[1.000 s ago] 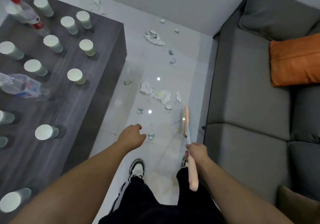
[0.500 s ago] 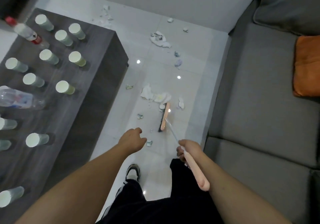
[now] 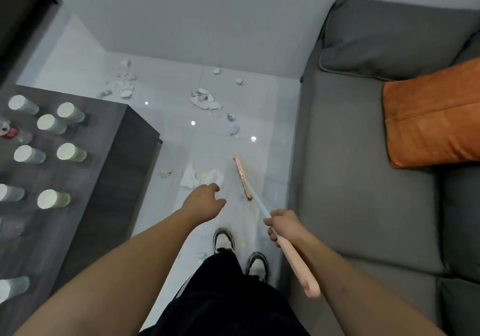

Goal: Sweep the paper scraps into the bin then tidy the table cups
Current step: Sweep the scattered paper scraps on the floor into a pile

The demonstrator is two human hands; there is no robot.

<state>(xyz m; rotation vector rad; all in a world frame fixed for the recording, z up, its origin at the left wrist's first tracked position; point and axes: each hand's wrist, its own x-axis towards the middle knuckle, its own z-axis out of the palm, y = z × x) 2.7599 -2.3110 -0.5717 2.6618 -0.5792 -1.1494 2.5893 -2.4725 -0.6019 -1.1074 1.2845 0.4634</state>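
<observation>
Right hand [image 3: 283, 225] grips my broom handle [image 3: 296, 263], its head [image 3: 242, 177] on the floor at three o'clock of the paper scraps [image 3: 201, 177], placed to sweep; left hand [image 3: 205, 202] hangs relaxed, holding nothing. Cups [image 3: 70, 152] wait on the bench [image 3: 109, 169].

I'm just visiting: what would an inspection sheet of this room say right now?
Surface: pale tiled floor, glossy.
Job's things: paper scraps scattered on the floor; paper cups upright on the dark table; no bin seen.
Clutter: plastic bottle lying among the cups.
Hands: right hand grips the broom; left hand holds nothing.
Cables: nothing seen.
Surroundings: grey sofa with an orange cushion.
</observation>
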